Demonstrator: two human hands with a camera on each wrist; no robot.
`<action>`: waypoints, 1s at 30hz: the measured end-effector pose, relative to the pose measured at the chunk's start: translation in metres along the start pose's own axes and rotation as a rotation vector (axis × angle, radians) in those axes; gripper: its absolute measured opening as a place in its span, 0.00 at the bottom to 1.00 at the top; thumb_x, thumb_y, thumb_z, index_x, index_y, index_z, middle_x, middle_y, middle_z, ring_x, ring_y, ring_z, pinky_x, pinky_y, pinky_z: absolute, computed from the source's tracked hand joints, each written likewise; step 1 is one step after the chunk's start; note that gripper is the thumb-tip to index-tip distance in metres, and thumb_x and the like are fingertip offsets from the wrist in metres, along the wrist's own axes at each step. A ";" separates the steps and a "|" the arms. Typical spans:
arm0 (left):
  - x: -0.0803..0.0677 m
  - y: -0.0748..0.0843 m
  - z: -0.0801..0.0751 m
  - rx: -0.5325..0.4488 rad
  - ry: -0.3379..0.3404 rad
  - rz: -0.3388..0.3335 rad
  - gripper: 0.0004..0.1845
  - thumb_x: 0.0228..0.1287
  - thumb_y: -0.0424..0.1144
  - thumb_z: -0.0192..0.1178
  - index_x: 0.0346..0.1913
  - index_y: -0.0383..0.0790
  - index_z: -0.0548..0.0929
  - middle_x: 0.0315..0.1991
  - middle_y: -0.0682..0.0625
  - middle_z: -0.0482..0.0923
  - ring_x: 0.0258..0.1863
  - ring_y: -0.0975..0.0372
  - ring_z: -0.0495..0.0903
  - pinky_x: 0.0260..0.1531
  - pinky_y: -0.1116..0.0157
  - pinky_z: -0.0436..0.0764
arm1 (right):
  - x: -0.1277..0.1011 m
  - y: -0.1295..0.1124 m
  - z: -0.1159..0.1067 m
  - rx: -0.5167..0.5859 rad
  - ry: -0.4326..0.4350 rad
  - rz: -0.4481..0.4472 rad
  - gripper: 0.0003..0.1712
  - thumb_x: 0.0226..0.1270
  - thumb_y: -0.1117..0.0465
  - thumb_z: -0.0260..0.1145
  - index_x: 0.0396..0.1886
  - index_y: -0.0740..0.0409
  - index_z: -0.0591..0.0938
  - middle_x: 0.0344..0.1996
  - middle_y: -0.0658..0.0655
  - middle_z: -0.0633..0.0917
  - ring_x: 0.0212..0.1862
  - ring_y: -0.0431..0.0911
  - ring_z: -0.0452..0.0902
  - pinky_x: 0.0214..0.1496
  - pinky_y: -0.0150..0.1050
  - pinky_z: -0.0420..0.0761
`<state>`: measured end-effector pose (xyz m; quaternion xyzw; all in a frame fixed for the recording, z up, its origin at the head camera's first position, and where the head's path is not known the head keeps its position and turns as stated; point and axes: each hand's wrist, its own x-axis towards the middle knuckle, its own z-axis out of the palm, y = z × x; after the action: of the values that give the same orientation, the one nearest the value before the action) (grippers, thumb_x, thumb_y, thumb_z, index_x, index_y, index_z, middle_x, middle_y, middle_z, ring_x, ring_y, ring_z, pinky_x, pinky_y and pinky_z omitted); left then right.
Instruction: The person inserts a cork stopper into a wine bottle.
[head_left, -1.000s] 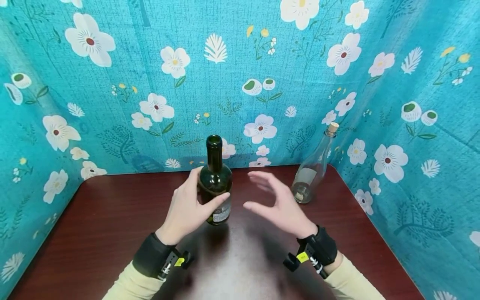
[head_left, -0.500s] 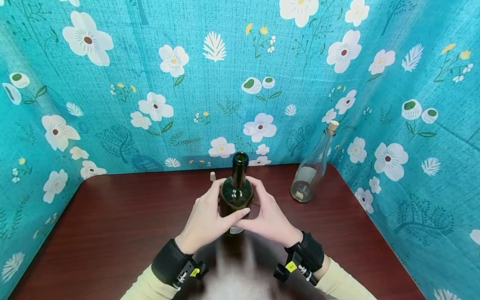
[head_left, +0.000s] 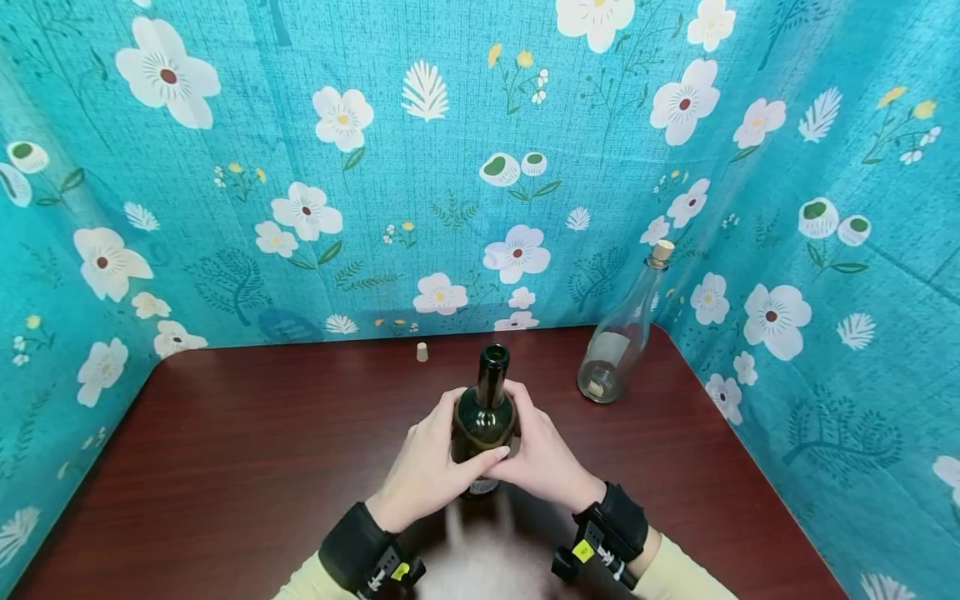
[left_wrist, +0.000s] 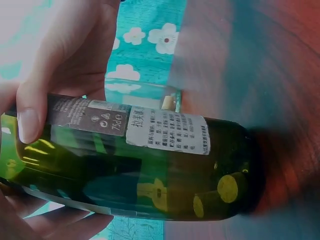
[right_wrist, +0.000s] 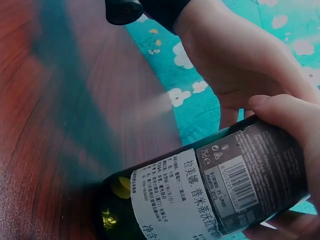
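Observation:
A dark green glass bottle [head_left: 486,417] stands upright and uncorked on the red-brown table [head_left: 225,450]. My left hand [head_left: 435,462] and my right hand [head_left: 536,454] both grip its body, one on each side. The left wrist view shows the green bottle [left_wrist: 145,165] with its white back label, my left thumb across it. The right wrist view shows the bottle [right_wrist: 210,195] with a barcode label under my right hand's fingers [right_wrist: 280,112]. A small loose cork [head_left: 422,352] lies on the table behind the bottle.
A clear glass bottle [head_left: 617,350] with a cork in its mouth stands at the back right of the table. Teal flowered cloth [head_left: 450,167] walls the table in at the back and on both sides.
The green bottle has come right and toward me. My right hand, open in the air a second ago, has closed round it beside the left. The loose cork has come into sight.

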<state>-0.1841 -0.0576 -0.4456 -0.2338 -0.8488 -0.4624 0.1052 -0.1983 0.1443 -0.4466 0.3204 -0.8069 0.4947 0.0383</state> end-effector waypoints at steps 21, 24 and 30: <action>0.038 -0.046 -0.034 -0.201 0.204 0.155 0.28 0.79 0.60 0.48 0.61 0.40 0.78 0.48 0.49 0.84 0.44 0.54 0.84 0.43 0.57 0.83 | -0.002 -0.001 0.004 0.067 0.003 0.095 0.55 0.55 0.48 0.82 0.75 0.36 0.58 0.60 0.45 0.79 0.56 0.42 0.80 0.56 0.44 0.80; 0.067 -0.063 -0.048 -0.130 0.273 -0.002 0.25 0.77 0.58 0.53 0.62 0.43 0.78 0.49 0.49 0.83 0.45 0.54 0.84 0.46 0.57 0.82 | -0.001 -0.001 0.004 0.076 0.004 0.115 0.55 0.55 0.48 0.82 0.75 0.33 0.58 0.61 0.44 0.79 0.56 0.41 0.81 0.56 0.44 0.80; 0.095 -0.113 -0.040 -0.022 0.259 -0.294 0.27 0.72 0.53 0.63 0.65 0.42 0.74 0.57 0.42 0.78 0.58 0.49 0.77 0.57 0.50 0.75 | -0.003 0.000 0.004 0.121 -0.018 0.114 0.53 0.56 0.51 0.82 0.75 0.35 0.59 0.61 0.45 0.79 0.57 0.42 0.81 0.57 0.45 0.80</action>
<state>-0.3238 -0.1151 -0.4696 -0.0469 -0.8480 -0.5083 0.1424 -0.1948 0.1419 -0.4498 0.2803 -0.7928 0.5410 -0.0166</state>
